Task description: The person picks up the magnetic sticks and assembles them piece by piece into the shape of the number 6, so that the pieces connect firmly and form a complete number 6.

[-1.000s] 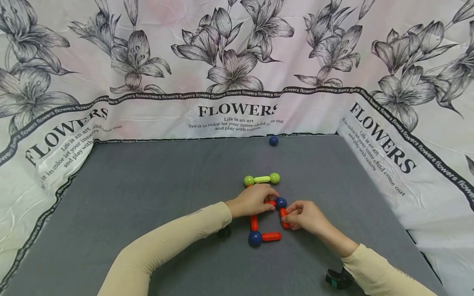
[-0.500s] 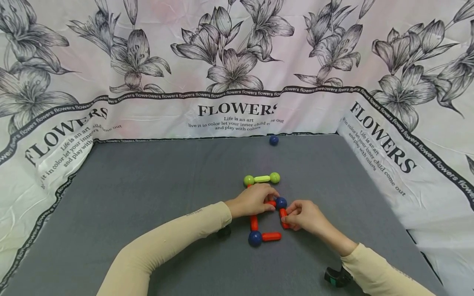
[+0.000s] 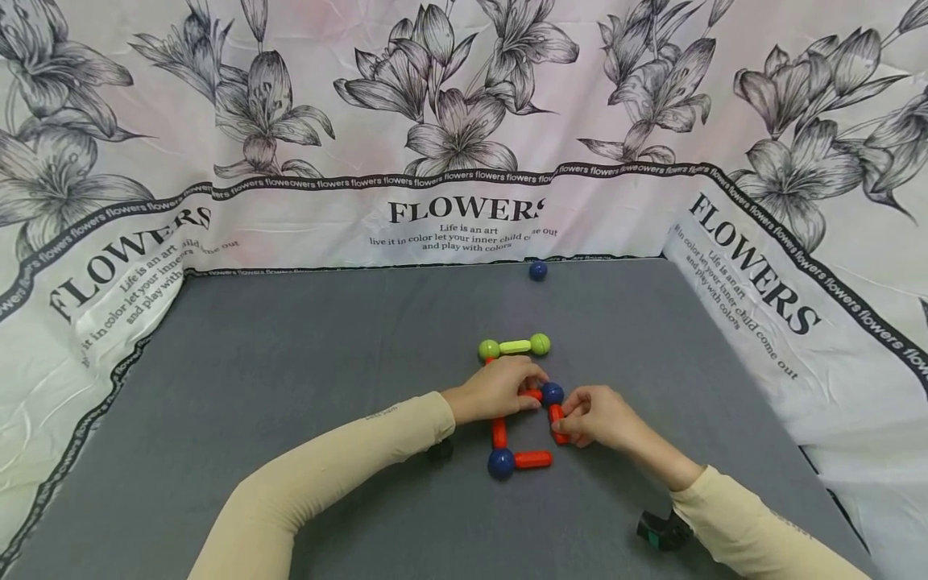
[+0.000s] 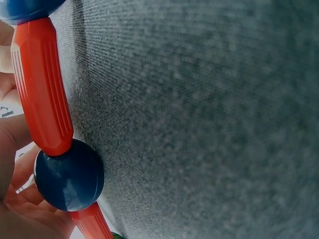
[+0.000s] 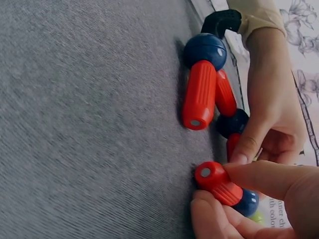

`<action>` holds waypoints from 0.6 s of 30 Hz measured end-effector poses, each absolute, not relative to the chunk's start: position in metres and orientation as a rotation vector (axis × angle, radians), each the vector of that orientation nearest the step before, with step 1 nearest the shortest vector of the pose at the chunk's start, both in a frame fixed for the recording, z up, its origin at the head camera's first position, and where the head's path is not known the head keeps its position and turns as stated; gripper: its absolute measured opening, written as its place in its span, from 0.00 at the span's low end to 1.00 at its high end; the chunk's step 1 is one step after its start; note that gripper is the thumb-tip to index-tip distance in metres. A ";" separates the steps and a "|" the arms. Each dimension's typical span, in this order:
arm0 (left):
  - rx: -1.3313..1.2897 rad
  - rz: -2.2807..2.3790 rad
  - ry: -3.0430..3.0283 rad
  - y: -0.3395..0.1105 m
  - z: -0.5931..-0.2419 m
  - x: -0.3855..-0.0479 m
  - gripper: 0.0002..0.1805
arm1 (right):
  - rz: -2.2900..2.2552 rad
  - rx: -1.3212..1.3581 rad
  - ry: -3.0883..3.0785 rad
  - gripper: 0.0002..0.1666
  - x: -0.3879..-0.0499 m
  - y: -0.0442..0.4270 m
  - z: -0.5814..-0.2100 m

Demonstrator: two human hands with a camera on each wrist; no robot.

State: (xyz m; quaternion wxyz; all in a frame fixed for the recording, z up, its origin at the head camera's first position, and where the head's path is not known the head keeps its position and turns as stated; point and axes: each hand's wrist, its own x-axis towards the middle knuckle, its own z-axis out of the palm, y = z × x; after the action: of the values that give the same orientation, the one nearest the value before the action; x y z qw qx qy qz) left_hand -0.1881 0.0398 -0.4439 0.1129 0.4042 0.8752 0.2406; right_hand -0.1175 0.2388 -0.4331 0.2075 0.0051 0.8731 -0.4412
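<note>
My left hand (image 3: 496,391) pinches a short red magnetic rod (image 3: 532,395) beside a blue ball (image 3: 553,393). From that ball a second red magnetic rod (image 5: 219,186) runs toward me, pinched between thumb and fingers of my right hand (image 3: 600,417); its near end is free, showing a metal disc. At the near left corner, another blue ball (image 3: 501,463) joins a red rod (image 3: 499,432) leading away and a red rod (image 3: 533,459) pointing right with a free end. My left hand hides the middle joint in the head view.
A green rod (image 3: 515,346) between two green balls joins the figure's far end. One loose blue ball (image 3: 538,271) lies at the table's back edge. Flower-printed cloth surrounds the grey table (image 3: 326,338). A black device (image 3: 663,532) sits at my right wrist.
The head view has shifted slightly. Both hands keep their grips on the same rods, and the figure's layout looks the same.
</note>
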 end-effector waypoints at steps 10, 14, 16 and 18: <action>1.184 0.717 2.667 0.034 -0.436 -0.177 0.18 | -1.111 -0.141 2.407 0.17 -0.154 0.269 -0.402; 1.145 0.783 2.698 0.024 -0.428 -0.158 0.14 | -1.127 -0.135 2.485 0.20 -0.180 0.281 -0.391; 1.143 0.804 2.681 0.019 -0.426 -0.145 0.12 | -1.143 -0.127 2.540 0.22 -0.194 0.285 -0.389; 1.147 0.793 2.656 0.015 -0.424 -0.132 0.12 | -1.152 -0.122 2.607 0.24 -0.208 0.288 -0.390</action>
State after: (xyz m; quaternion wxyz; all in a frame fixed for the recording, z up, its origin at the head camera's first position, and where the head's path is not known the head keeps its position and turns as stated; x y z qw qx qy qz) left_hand -0.1322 0.0147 -0.4243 0.0706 0.3815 0.8832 0.2636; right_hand -0.2080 0.2876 -0.3895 0.1437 -0.0423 0.9043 -0.3997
